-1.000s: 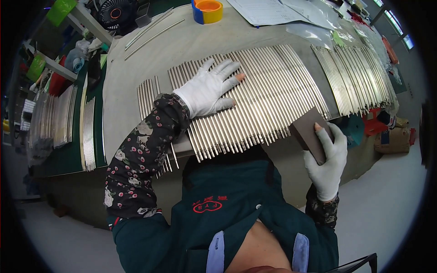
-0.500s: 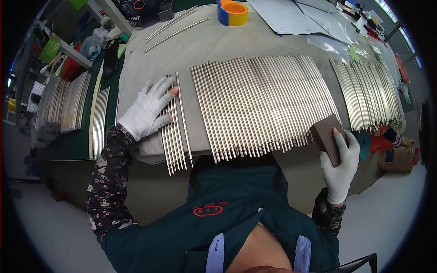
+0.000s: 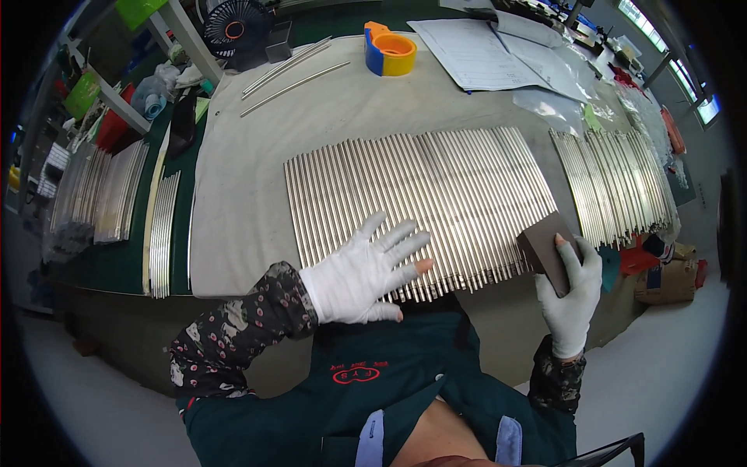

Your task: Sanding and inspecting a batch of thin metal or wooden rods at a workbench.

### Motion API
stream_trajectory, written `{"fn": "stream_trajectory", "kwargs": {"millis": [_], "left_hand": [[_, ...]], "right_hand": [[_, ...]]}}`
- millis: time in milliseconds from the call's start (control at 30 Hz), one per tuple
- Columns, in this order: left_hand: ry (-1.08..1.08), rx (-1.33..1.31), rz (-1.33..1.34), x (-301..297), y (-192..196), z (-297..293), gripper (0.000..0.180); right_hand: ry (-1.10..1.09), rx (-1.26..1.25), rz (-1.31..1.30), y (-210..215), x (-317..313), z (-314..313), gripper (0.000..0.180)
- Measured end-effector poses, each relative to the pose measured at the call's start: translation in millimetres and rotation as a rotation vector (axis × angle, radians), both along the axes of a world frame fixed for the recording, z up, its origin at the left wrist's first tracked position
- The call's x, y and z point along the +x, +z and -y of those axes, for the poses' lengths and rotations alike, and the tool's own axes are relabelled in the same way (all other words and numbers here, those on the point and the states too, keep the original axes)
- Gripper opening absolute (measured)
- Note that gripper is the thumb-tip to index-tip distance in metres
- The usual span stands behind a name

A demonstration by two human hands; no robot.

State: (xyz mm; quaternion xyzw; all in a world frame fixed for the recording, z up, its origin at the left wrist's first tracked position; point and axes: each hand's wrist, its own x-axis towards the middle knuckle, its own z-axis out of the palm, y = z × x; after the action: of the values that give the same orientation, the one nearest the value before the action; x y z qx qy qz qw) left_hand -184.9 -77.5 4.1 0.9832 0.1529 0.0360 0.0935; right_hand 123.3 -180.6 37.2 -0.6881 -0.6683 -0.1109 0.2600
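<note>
A wide row of thin silvery metal rods [image 3: 436, 187] lies side by side across the middle of the table. My left hand [image 3: 362, 272], in a white glove with bare fingertips, rests flat over the near left part of the row, fingers spread; it hides the rod ends beneath it. My right hand [image 3: 574, 289], gloved the same way, grips a dark brown rectangular block [image 3: 548, 249]. The block stands against the near right end of the row, thumb and fingers around it.
A second bunch of rods [image 3: 615, 187] lies at the right, and bagged rods [image 3: 101, 191] at the left. A few loose rods [image 3: 288, 70], a blue and yellow tape dispenser [image 3: 391, 54], a small fan [image 3: 233, 31] and paper sheets [image 3: 475, 54] sit at the back.
My left hand has moved right from a small separate group of rods onto the main row. That group now lies against the row's left side. My right hand still grips the block.
</note>
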Motion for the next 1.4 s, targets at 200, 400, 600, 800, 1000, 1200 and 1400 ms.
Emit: {"fn": "stream_trajectory", "kwargs": {"millis": [200,400,600,800,1000,1200,1400], "left_hand": [[0.021,-0.136,-0.051,-0.9,17.6,34.9,0.082],[0.170,-0.085,-0.032,-10.2,18.1,49.5,0.074],[0.303,-0.066,0.027,-11.7,19.1,55.2,0.071],[0.343,-0.040,-0.039,-11.5,25.9,54.6,0.056],[0.318,-0.023,0.007,-14.3,17.0,52.6,0.069],[0.311,-0.055,-0.045,-31.3,22.7,51.0,0.049],[0.282,-0.083,-0.073,-45.2,25.6,47.8,0.059]], "right_hand": [[-0.019,0.102,0.038,1.5,36.6,-91.5,0.049],[-0.363,-0.116,0.327,-25.7,81.4,-159.2,0.061],[-0.129,0.037,0.232,-14.1,50.2,-106.7,0.027],[-0.199,-0.217,0.251,-22.2,48.1,-94.1,0.026],[-0.186,-0.219,0.105,-33.3,40.9,-101.7,0.024],[-0.169,-0.244,0.129,-34.1,30.8,-96.6,0.026],[-0.162,-0.259,0.139,-31.9,25.5,-89.9,0.026]]}}
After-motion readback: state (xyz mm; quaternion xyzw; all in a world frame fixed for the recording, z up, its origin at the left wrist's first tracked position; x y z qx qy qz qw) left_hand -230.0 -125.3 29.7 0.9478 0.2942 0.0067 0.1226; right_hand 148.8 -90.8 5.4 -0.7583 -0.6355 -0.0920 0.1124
